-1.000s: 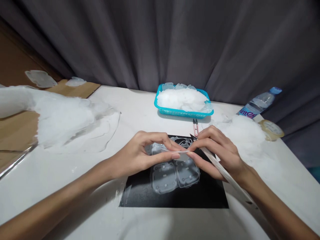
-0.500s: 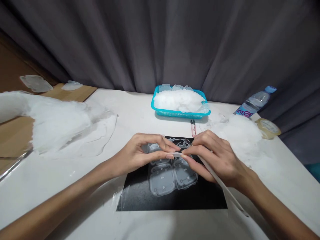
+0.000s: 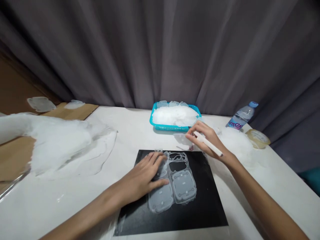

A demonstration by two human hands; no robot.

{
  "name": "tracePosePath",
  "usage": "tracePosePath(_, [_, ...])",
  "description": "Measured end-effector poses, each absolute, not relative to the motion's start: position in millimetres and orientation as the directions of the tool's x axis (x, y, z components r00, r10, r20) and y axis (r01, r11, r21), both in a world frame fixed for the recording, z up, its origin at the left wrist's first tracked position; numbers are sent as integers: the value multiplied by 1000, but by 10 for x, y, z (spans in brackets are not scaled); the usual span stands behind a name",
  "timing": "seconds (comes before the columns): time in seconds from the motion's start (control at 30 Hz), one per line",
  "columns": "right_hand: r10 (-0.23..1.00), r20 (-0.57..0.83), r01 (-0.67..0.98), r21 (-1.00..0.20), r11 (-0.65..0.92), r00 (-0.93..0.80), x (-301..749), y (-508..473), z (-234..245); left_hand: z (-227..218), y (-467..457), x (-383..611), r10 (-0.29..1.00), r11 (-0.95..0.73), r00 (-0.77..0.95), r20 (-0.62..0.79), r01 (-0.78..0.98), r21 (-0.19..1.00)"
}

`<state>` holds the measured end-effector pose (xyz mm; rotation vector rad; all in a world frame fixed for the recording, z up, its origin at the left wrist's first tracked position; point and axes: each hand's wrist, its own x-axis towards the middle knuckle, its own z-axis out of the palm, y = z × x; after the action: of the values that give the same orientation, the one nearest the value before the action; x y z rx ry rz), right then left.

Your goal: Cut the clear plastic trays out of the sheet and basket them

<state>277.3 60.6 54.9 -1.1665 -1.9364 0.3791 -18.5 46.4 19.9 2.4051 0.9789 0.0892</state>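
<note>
Fig.: Work on a thin moulded clear-plastic sheet (image 3: 175,181), seen from the head cam.

Position: the sheet lies flat on a black mat (image 3: 205,206) at table centre, w/ several rounded-rectangle cells joined by a narrow web. One cell near the far edge is an empty cut-out frame.

L hand (image 3: 143,178): flat, fingers spread, palm down, pressing the sheet's left cells onto the mat.

R hand (image 3: 207,140): reaches away toward the turquoise basket (image 3: 156,124), fingers closed around a slim white stick-like tool (image 3: 208,144) that runs back along the hand. Whether the fingertips also hold a small clear piece cannot be told.

Handling (judged): the sheet looks v. light, flexible and springy, smooth enough to slide on the mat. The web between cells looks weakest, liable to tear or crease. Best held by pressing flat on whole cells, or pinching a cell's rim, not the thin web.

Materials & shapes:
- Mat: matte, dark, gives contrast to the transparent parts.
- Basket: perforated plastic, heaped w/ translucent white pieces.
- Pile of clear plastic scrap (image 3: 62,143) at left, filmy, irregular; a smaller heap by the R hand.
- Water bottle (image 3: 241,116), clear w/ blue cap, and a tape roll (image 3: 257,137) at the far right.
- Table (image 3: 75,200): white, smooth. Grey curtain behind.
</note>
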Motion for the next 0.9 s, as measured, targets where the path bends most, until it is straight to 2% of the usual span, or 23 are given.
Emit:
tracePosePath(0.1, [838, 540, 632, -626, 457, -71, 2825, 1041, 641, 211, 513, -227, 645, -606, 751, -138, 613, 507])
tracePosePath(0.2, [859, 496, 717, -644, 265, 128, 2862, 1513, 695, 221, 527, -244, 649, -627, 756, -86, 596, 502])
tracePosePath(0.33, [840, 477, 769, -628, 121, 258, 2867, 1859, 673, 188, 453, -304, 655, -658, 755, 29, 551, 513])
tracePosePath(0.43, [809, 507, 798, -597, 81, 297, 2801, 1758, 649, 103, 369, -406, 703, -646, 702, 119, 559, 521])
tracePosePath(0.5, [806, 549, 805, -569, 168, 220, 2710, 1521, 639, 33, 325, -469, 730, -631, 668, 146, 576, 519])
tracePosePath(0.57, [817, 576, 737, -548, 395, -9, 2589, 1185, 620, -27, 295, -504, 732, -629, 666, 142, 581, 516])
tracePosePath(0.6, [837, 523, 670, -564, 482, -162, 2523, 997, 604, -50, 284, -510, 726, -634, 674, 139, 577, 514])
tracePosePath(0.63, [860, 413, 607, -613, 506, -300, 2458, 808, 583, -68, 275, -511, 718, -641, 683, 138, 570, 513])
tracePosePath(0.7, [871, 204, 538, -717, 443, -446, 2347, 460, 527, -94, 257, -506, 697, -659, 703, 141, 551, 512])
tracePosePath(0.77, [857, 84, 495, -786, 371, -509, 2277, 202, 455, -113, 235, -504, 673, -676, 725, 145, 524, 517])
tracePosePath(0.9, [862, -7, 465, -844, 267, -507, 2275, -1, 279, -120, 207, -511, 632, -697, 764, 127, 490, 523])
